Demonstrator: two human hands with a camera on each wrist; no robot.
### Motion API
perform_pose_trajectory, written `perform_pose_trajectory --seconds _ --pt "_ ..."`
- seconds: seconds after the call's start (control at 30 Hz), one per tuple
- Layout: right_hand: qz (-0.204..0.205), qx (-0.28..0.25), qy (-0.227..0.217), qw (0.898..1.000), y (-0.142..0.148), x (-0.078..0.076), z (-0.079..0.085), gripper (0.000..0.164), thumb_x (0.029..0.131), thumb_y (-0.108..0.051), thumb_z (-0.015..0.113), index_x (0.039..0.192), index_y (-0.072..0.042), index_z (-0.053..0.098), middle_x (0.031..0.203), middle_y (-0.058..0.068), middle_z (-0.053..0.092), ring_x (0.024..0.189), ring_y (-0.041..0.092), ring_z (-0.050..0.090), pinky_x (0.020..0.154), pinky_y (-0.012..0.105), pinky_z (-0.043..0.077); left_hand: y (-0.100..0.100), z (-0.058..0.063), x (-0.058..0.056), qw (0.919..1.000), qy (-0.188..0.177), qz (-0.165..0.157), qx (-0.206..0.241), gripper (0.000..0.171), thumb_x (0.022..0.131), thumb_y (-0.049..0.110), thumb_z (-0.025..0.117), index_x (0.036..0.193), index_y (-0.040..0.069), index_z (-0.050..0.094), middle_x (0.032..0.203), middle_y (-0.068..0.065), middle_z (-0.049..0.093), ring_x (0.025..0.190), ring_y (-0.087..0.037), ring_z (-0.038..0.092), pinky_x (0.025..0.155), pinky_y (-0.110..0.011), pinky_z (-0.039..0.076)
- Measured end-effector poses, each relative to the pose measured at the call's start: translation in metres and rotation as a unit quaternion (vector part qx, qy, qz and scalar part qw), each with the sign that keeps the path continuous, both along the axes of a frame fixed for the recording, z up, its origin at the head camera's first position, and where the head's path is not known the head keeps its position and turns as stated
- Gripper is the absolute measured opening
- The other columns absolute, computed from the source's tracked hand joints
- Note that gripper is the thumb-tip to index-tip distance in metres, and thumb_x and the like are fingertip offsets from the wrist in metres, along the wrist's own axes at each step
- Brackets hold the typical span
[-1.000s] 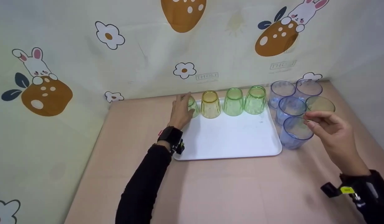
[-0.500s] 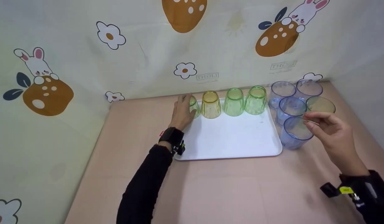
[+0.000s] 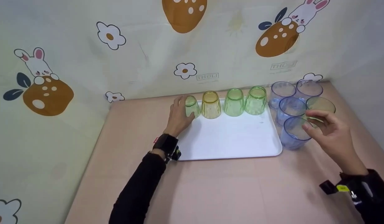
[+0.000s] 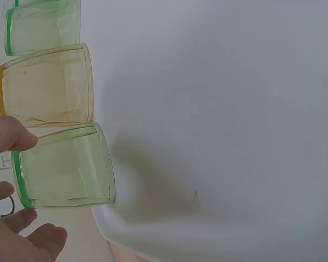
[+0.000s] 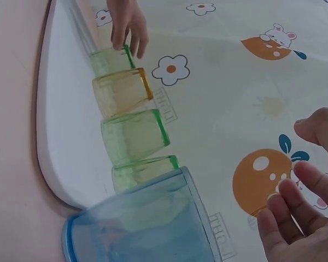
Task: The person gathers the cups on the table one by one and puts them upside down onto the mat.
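Note:
On the white tray [image 3: 229,138] stands a back row of glasses turned upside down. My left hand [image 3: 177,117] is around the leftmost green glass [image 3: 193,109]. In the left wrist view the thumb overlaps a corner of that green glass [image 4: 68,169] near its base, while the fingers spread loosely on the other side. Beside it are a yellow glass [image 3: 211,107] and two more green glasses [image 3: 234,105]. My right hand [image 3: 335,135], loosely bent with nothing in it, hovers over the blue glasses [image 3: 294,138], which stand rim up to the right of the tray.
A yellowish glass [image 3: 320,102] stands among the blue ones, partly hidden by my right hand. Behind the table [image 3: 223,189] hangs a cloth wall [image 3: 142,68] printed with rabbits and flowers. Another plain wall [image 3: 366,62] rises on the right.
My left hand has drawn a little left and toward me, showing more of the leftmost green glass. My right hand's fingers have parted slightly; it otherwise stays in place.

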State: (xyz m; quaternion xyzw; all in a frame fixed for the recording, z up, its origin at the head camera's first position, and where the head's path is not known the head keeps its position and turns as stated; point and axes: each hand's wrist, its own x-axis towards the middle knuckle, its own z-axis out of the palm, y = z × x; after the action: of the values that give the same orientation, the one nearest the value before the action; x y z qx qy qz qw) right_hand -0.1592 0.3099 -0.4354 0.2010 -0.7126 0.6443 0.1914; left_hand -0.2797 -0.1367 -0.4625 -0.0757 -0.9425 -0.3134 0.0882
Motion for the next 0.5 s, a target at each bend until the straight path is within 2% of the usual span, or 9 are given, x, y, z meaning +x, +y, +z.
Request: perform_pose_trajectory --seconds 0.07,0.13,0.27,0.33,0.47,0.5 --pt "-0.027 0.053 0.001 0.998 -0.001 -0.002 0.0 0.051 0.078 0.027 0.069 0.126 0.017 0.055 0.125 0.02 0.056 0.119 0.024 0.055 0.102 0.024 0.044 -0.004 -0.002 0.005 1.0 0.003 0.002 0.003 0.069 0.092 0.013 0.074 0.153 0.01 0.042 0.154 -0.015 0.035 0.133 -0.036 0.04 0.108 -0.045 0.038" --pt "-0.058 0.113 -0.003 0.992 -0.002 -0.003 0.001 0.056 0.077 0.025 0.074 0.129 0.013 0.055 0.126 0.019 0.055 0.12 0.02 0.053 0.103 0.022 0.042 -0.007 -0.004 0.01 0.9999 0.01 0.004 0.002 0.07 0.092 0.014 0.074 0.154 0.009 0.041 0.154 -0.016 0.034 0.135 -0.037 0.039 0.108 -0.046 0.037" --pt "-0.086 0.186 -0.015 0.979 -0.004 -0.005 0.0 0.067 0.075 0.016 0.082 0.134 0.009 0.053 0.131 0.016 0.054 0.124 0.012 0.048 0.104 0.017 0.038 -0.012 -0.008 0.021 0.9994 0.034 -0.001 -0.009 0.069 0.092 0.016 0.073 0.152 0.007 0.042 0.154 -0.019 0.035 0.135 -0.039 0.038 0.11 -0.047 0.035" --pt "-0.095 0.217 -0.019 0.971 -0.004 -0.006 0.0 0.072 0.074 0.009 0.086 0.137 0.007 0.052 0.134 0.016 0.052 0.125 0.016 0.046 0.103 0.014 0.035 -0.014 -0.01 0.028 0.9988 0.048 -0.006 -0.013 0.066 0.092 0.017 0.073 0.15 0.005 0.044 0.153 -0.019 0.036 0.135 -0.039 0.038 0.11 -0.047 0.034" --pt "-0.097 0.276 -0.036 0.956 -0.003 -0.008 0.0 0.086 0.073 -0.006 0.093 0.145 0.004 0.046 0.141 0.021 0.047 0.129 0.037 0.042 0.099 0.011 0.031 -0.015 -0.014 0.043 0.9972 0.069 -0.018 -0.024 0.061 0.092 0.019 0.072 0.146 0.004 0.049 0.152 -0.019 0.038 0.135 -0.037 0.039 0.111 -0.046 0.034" --pt "-0.094 0.287 -0.043 0.952 -0.003 -0.009 0.001 0.089 0.073 -0.009 0.093 0.146 0.003 0.044 0.143 0.023 0.045 0.129 0.042 0.04 0.103 0.017 0.033 -0.015 -0.015 0.047 0.9967 0.074 -0.021 -0.027 0.06 0.091 0.019 0.072 0.145 0.004 0.05 0.151 -0.018 0.039 0.135 -0.036 0.039 0.111 -0.046 0.034"
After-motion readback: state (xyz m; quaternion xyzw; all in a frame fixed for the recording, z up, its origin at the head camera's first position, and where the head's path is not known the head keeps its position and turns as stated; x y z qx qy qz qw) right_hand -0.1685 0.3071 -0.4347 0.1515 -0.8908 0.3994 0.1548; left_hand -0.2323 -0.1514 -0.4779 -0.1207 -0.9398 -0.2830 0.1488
